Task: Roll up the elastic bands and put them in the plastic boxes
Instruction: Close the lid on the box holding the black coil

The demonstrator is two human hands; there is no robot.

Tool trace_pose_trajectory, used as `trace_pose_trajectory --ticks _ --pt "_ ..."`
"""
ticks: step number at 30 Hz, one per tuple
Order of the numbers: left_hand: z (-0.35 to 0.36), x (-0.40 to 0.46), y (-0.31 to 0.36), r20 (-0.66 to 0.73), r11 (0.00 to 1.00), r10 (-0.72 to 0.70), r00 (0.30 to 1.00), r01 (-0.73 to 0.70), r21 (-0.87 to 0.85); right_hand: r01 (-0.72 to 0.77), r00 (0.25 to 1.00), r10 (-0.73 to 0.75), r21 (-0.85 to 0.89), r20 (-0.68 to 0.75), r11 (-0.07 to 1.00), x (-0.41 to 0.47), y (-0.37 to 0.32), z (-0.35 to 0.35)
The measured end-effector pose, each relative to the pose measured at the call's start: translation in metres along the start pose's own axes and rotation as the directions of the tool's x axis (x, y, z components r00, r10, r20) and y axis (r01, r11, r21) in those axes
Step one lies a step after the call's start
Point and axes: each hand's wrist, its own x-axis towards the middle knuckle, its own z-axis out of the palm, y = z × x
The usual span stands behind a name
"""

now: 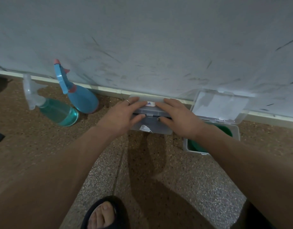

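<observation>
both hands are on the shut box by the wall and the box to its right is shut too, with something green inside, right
Not quite. In the head view the left hand and right hand do rest on the shut box, but the box to its right is open, its lid standing up against the wall. It holds something green.

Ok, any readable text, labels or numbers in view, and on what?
Nothing can be read.
White sticker on the lid of the closed plastic box: blue and red marks, too blurred to read.
White tag on its front: no visible print.
Spray bottles: no labels showing.
</observation>
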Motion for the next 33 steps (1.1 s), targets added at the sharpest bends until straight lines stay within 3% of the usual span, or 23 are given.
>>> trace_pose_trajectory --ticks 5,11,13,16,19,25,29,33 --pt "0.003 0.001 0.006 0.111 0.962 -0.023 0.994 -0.008 0.272 0.023 1.0 -0.023 -0.222 0.002 0.975 0.002 0.002 0.008" --pt "0.009 0.004 -0.009 0.049 0.997 0.028 0.998 -0.025 -0.067 0.033 0.999 -0.027 -0.301 0.022 0.953 0.002 0.003 0.012" --pt "0.01 0.006 -0.013 0.056 0.994 0.034 0.998 -0.028 -0.109 0.042 0.999 -0.033 -0.303 0.036 0.952 0.001 0.005 0.012" --pt "0.005 0.005 -0.013 0.133 0.992 0.098 0.986 -0.108 0.069 0.061 0.998 -0.051 -0.332 0.037 0.941 -0.002 0.008 0.014" --pt "0.003 0.0 -0.004 0.221 0.939 0.072 0.973 -0.141 0.314 0.075 0.997 -0.061 -0.365 0.049 0.928 0.0 0.012 0.016" --pt "-0.001 -0.006 0.004 0.105 0.84 0.123 0.987 -0.16 0.518 0.09 0.995 -0.063 -0.41 0.08 0.908 0.001 0.01 0.012" --pt "0.0 -0.008 0.004 0.095 0.824 0.146 0.985 -0.174 0.54 0.091 0.995 -0.062 -0.464 0.076 0.881 -0.002 0.008 0.014" --pt "0.007 -0.013 -0.001 0.041 0.836 0.162 0.986 -0.159 0.526 0.153 0.969 -0.232 -0.545 -0.079 0.824 -0.006 0.008 0.033"
